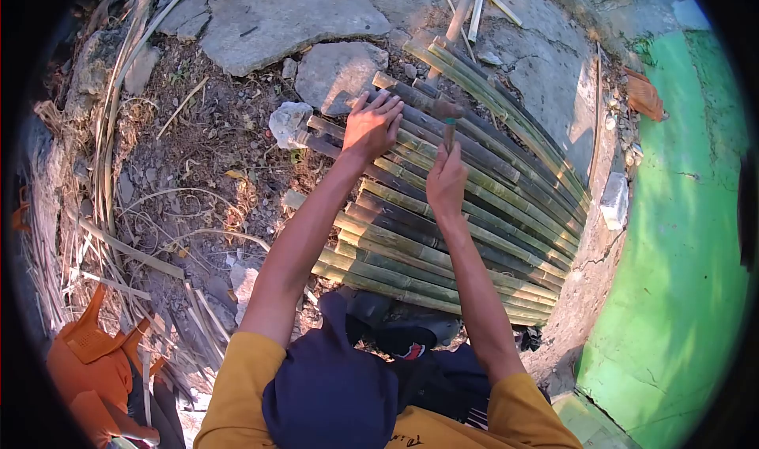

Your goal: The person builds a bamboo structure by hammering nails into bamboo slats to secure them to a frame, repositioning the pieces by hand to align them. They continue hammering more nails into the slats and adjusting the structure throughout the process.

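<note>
Many bamboo poles (pixel 482 204) lie side by side, fanned across the ground. My left hand (pixel 373 125) rests on the upper poles near their left ends, its fingers spread. Just right of it, my right hand (pixel 447 182) is wrapped round the handle of a hammer (pixel 450 123). The hammer's head lies over the upper poles, beyond my fist; whether it touches them I cannot tell.
Pale stones (pixel 289 125) and flat slabs (pixel 292 18) lie beyond the poles. Split bamboo strips (pixel 111 133) are scattered at left. An orange chair (pixel 91 362) stands lower left. A white block (pixel 614 201) sits beside the green floor (pixel 672 275).
</note>
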The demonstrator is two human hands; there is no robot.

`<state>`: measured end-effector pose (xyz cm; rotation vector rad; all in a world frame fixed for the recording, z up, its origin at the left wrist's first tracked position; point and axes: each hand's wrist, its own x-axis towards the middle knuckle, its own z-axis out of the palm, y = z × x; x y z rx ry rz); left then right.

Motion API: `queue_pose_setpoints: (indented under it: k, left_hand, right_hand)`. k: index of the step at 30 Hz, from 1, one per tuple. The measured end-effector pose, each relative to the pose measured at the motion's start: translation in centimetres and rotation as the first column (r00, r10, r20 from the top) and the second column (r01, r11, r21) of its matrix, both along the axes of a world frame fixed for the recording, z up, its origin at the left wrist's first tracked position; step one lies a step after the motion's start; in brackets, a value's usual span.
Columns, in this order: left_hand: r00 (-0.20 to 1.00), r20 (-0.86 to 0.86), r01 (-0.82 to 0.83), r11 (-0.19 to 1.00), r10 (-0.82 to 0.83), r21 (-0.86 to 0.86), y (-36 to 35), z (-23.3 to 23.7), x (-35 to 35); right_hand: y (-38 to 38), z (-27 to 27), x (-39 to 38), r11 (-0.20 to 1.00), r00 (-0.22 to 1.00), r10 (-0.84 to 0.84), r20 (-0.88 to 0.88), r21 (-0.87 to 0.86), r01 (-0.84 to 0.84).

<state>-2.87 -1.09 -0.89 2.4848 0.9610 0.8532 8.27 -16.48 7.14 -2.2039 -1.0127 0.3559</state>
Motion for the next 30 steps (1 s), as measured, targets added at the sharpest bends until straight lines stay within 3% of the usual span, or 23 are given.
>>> queue_pose_setpoints:
  k: [1, 3, 5, 7, 9, 11, 12, 13, 15, 16, 19, 20, 23, 25, 27, 28, 30]
  left_hand:
    - [1.0, 0.009, 0.006, 1.0, -0.006, 0.007, 0.0, -0.1, 0.2]
    - [1.0, -0.02, 0.002, 1.0, -0.002, -0.006, 0.0, -0.4, 0.3]
    - [1.0, -0.01, 0.014, 1.0, -0.014, -0.015, 0.1, -0.7, 0.2]
    - [1.0, 0.01, -0.001, 1.0, 0.001, 0.013, 0.1, -0.6, 0.2]
    - [1.0, -0.003, 0.019, 1.0, -0.019, 0.001, -0.5, -0.6, -0.3]
    - [1.0, -0.016, 0.009, 1.0, -0.009, 0.004, 0.2, -0.8, 0.2]
    - [1.0, -0.016, 0.008, 1.0, -0.009, -0.013, 0.1, -0.4, 0.2]
    - [1.0, -0.017, 0.005, 1.0, -0.005, -0.007, 0.6, -0.2, 0.1]
    - [1.0, -0.011, -0.009, 1.0, 0.009, -0.006, 0.0, -0.6, 0.2]
    - [1.0, -0.017, -0.008, 1.0, 0.008, 0.014, 0.0, -0.7, 0.2]
    - [0.999, -0.033, -0.001, 1.0, 0.001, 0.011, 0.0, -0.3, 0.0]
    - [1.0, -0.028, 0.002, 1.0, -0.002, 0.018, 0.0, -0.3, 0.1]
    - [0.999, -0.039, 0.001, 1.0, -0.001, 0.01, 0.5, -0.6, 0.0]
    - [1.0, -0.025, -0.007, 1.0, 0.007, 0.006, 0.0, -0.7, 0.2]
    - [0.999, -0.037, -0.018, 1.0, 0.017, -0.007, -0.1, -0.6, 0.0]
    - [0.999, -0.037, -0.013, 1.0, 0.013, 0.002, 0.0, -0.7, -0.1]
    - [1.0, -0.029, -0.002, 1.0, 0.002, 0.018, 0.0, -0.4, 0.1]
  right_hand:
    - [-0.3, -0.8, 0.7, 1.0, 1.0, -0.006, 0.009, 0.007, 0.006]
    - [-0.9, -3.2, 2.7, 0.983, 0.984, 0.156, 0.082, -0.115, -0.146]
    - [0.2, 0.7, 2.4, 0.983, 0.99, 0.139, -0.012, -0.117, -0.14]
    - [1.0, 4.0, 1.2, 0.999, 0.995, -0.049, -0.092, 0.005, 0.049]
    - [-0.8, 0.1, 1.2, 0.993, 0.997, -0.071, -0.032, 0.09, 0.073]
    - [-1.6, -5.4, 3.5, 0.987, 0.984, 0.121, 0.133, -0.122, -0.105]
    - [-1.4, -6.2, 4.9, 0.99, 0.976, 0.135, 0.17, -0.072, -0.124]
    - [-0.5, -4.6, 4.6, 0.99, 0.976, 0.137, 0.17, -0.066, -0.128]
    - [0.4, 1.9, 3.2, 0.998, 0.999, -0.002, -0.041, -0.056, 0.0]
    - [0.8, 3.2, 2.4, 0.998, 0.995, -0.043, -0.093, 0.032, 0.046]
    - [0.7, 0.4, 1.9, 0.99, 0.997, 0.073, 0.03, -0.122, -0.068]
    - [0.2, -3.7, 2.9, 0.974, 0.984, 0.174, 0.023, -0.149, -0.169]
    - [1.9, -0.7, 2.3, 0.954, 0.988, 0.107, -0.111, -0.268, -0.133]
    - [2.3, 2.1, 1.9, 0.965, 0.99, 0.095, -0.103, -0.236, -0.117]
    - [2.8, 4.5, 1.2, 0.994, 0.978, -0.059, -0.2, -0.106, 0.039]
    - [2.1, 2.5, 1.2, 0.993, 0.977, -0.059, -0.206, -0.112, 0.036]
    - [0.4, -2.2, 2.4, 0.972, 0.993, 0.122, 0.0, -0.202, -0.119]
